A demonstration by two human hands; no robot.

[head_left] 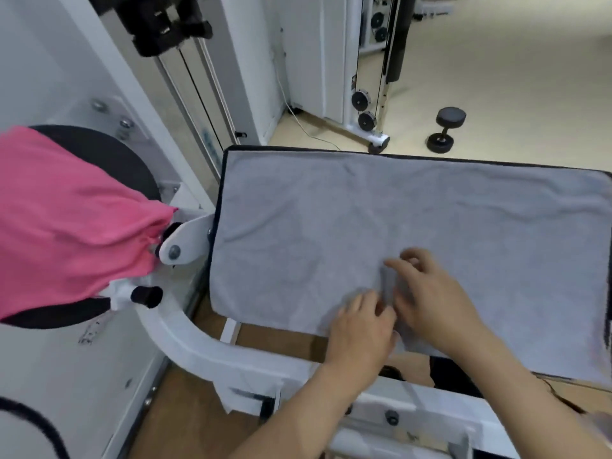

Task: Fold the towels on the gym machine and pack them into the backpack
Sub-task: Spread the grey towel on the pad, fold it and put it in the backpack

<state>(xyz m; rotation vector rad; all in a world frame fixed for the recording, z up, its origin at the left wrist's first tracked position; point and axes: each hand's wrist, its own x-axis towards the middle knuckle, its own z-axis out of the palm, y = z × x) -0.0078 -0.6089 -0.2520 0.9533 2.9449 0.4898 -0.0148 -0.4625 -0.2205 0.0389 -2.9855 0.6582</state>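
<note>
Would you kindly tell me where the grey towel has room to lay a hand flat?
On the grey towel, free: the left part between the black pad's left edge and the hands, plus the stretch along the far edge and right side. Crowded: mid near edge, where left hand and right hand pinch a fold.

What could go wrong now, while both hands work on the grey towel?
1. The grey terry towel is bunched into a ridge between the left hand and right hand; the fold may come out crooked.
2. The pink cloth towel hangs loosely over the round black pad and might slip off.
</note>
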